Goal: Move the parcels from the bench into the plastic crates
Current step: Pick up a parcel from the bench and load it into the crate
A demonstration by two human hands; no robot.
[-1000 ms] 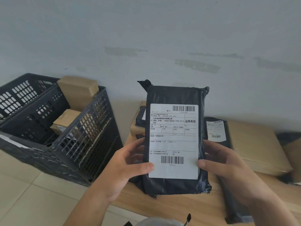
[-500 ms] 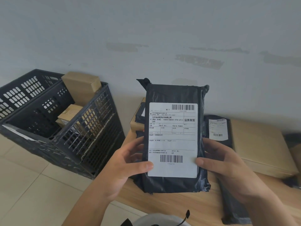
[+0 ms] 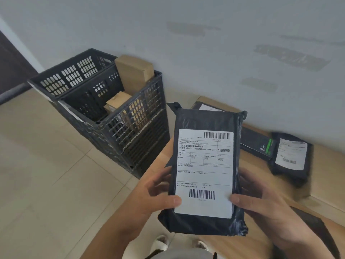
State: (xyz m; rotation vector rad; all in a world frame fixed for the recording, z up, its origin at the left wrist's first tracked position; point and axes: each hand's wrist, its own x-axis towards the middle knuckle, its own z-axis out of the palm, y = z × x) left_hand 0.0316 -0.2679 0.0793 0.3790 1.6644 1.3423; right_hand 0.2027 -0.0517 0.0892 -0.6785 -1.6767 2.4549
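Note:
A black plastic-wrapped parcel with a white shipping label is held upright in front of me over the wooden bench. My left hand grips its lower left edge, thumb on the label. My right hand grips the lower right edge, thumb on the label corner. Two black plastic crates stand on the floor to the left of the bench; the nearer one holds a tall cardboard box and a smaller one.
On the bench lie another black labelled parcel, a flat black box with a green mark and a parcel at the far end. Beige tiled floor spreads on the left. A grey wall runs behind.
The view has swung left and down, so the crates now show more fully and sit nearer the middle. The parcel stays gripped in both hands and sits lower in the frame.

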